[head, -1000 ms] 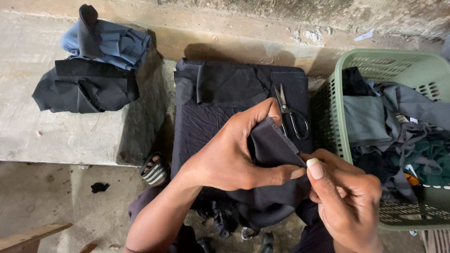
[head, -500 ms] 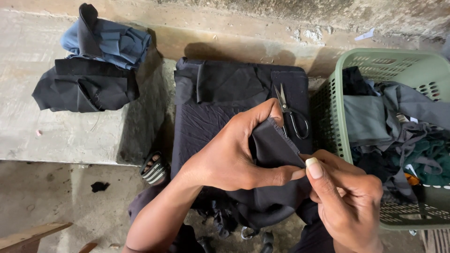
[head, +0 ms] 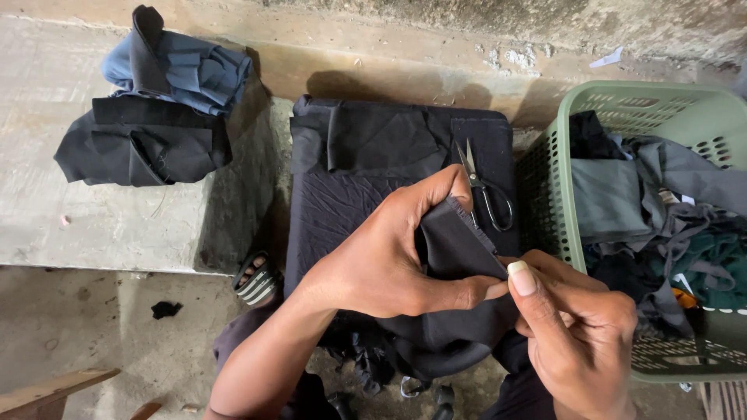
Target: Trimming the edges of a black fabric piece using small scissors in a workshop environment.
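dark cloth (head: 459,249) between both hands

Right hand (head: 580,330) cut off at the wrist by the bottom edge, green basket (head: 560,155) running past the right edge, scissors (head: 484,189) blades partly behind the left hand (head: 389,257), sandal (head: 255,278) half hidden under dark cloth (head: 459,249), wooden plank (head: 47,391) clipped at the corner

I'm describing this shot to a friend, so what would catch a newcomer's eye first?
Front and centre, the left hand and right hand pinch a piece of black cloth between them. Behind them, scissors lie on a black fabric pile. A green laundry basket full of clothes stands on the right.
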